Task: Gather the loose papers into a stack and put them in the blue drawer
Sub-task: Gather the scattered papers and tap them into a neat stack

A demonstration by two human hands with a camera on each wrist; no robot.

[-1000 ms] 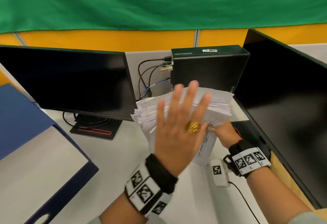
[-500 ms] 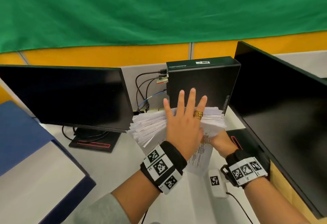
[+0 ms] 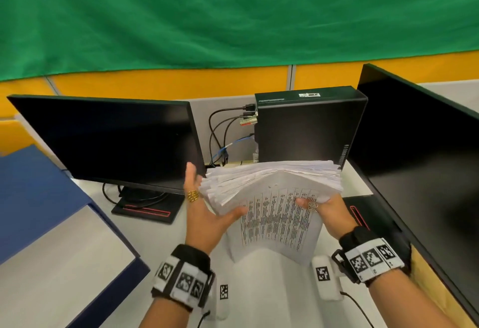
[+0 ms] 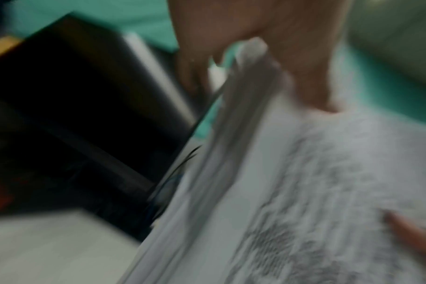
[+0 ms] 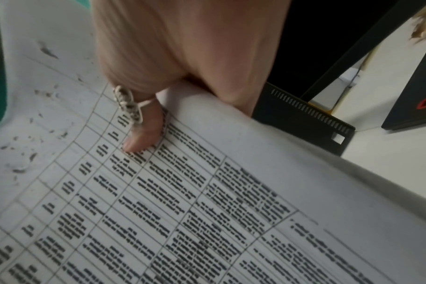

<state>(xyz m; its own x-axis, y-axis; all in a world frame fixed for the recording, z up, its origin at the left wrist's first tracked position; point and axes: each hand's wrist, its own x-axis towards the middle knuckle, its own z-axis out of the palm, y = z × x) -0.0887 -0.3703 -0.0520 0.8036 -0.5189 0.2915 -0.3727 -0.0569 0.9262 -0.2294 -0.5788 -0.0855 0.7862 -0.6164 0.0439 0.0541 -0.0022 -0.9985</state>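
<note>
**Now: stack up between both hands, over the desk**

Here I see the stack (image 3: 272, 187) held off the desk (image 3: 272, 288) in front of the computer box (image 3: 308, 125). Its long axis runs left to right across my view. The thick edge faces up and away, fanned and uneven on the left side. The near printed sheet droops down toward me, its table lines running roughly top to bottom.

Left hand (image 3: 204, 216): at the stack's left end. Thumb lies across the front sheet, fingers straight and spread behind the fanned edge, a gold ring (image 3: 192, 196) on one. Left wrist view is blurred; it shows the thumb on the print and fingers behind the sheets, no finer detail.

Right hand (image 3: 326, 211): at the stack's right end, pinching it. Thumb (image 5: 144, 134) with a ring presses on the printed table; the fingers go behind the paper, out of sight.

The paper sits between the two hands, most of it above and beyond the thumbs, the loose front sheet hanging below them.

Blue drawer (image 3: 46, 224) lies at the left, well apart from the stack. A dark monitor (image 3: 108, 141) stands between them; a second monitor (image 3: 420, 151) lines the right side.
</note>
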